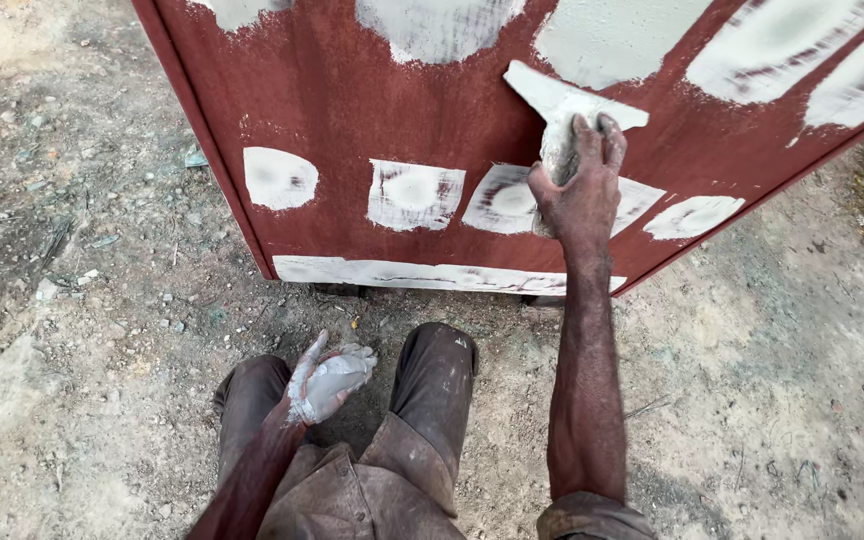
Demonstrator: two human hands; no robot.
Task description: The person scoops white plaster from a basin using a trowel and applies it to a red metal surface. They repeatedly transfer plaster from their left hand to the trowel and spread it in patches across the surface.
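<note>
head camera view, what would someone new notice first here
The big dark red metal panel fills the top of the view, dotted with pale patches of filler. Against it, upper right of centre, the right hand presses a wide, filler-coated scraper. Lower down, between the knees over the gravel ground, the left hand is smeared white with the same paste.

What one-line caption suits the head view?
Right hand presses a putty knife against a patched red metal panel; putty-coated left hand rests open.
</note>
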